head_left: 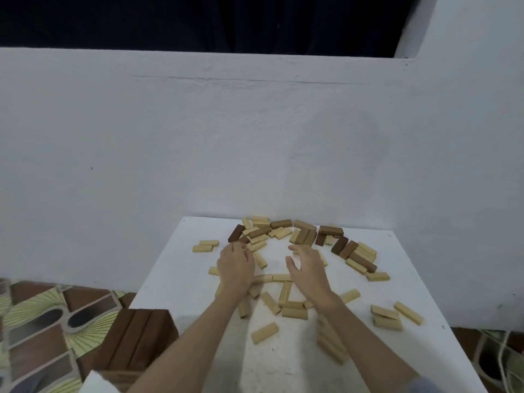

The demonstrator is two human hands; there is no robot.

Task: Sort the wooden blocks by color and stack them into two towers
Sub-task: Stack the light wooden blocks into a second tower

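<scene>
White table (297, 361) against a pale painted wall (198, 131), patterned floor tiles (37, 313) at the left.

Scattered over the tabletop: wooden blocks, unsorted, all lying flat. Mixed heap of dark brown and light blocks (283, 231) along the far edge, close to the wall. Further dark blocks (354, 255) among light ones at the far right. Loose light blocks (286, 296) across the middle, between and under the forearms. One single light block (264, 332) lying apart, nearer the front. Small pile of light blocks (387, 317) at the right edge, two light ones (205, 246) at the far left.

Left hand (236, 267) palm down over the blocks, fingers curled at the heap's edge; cannot tell whether gripping anything. Right hand (307, 266) above the middle blocks, fingers spread wide and slightly bent, holding nothing.

Dark brown wooden box (136, 333) beside the table's left front corner. Rope (502, 361) on the floor at the right.
</scene>
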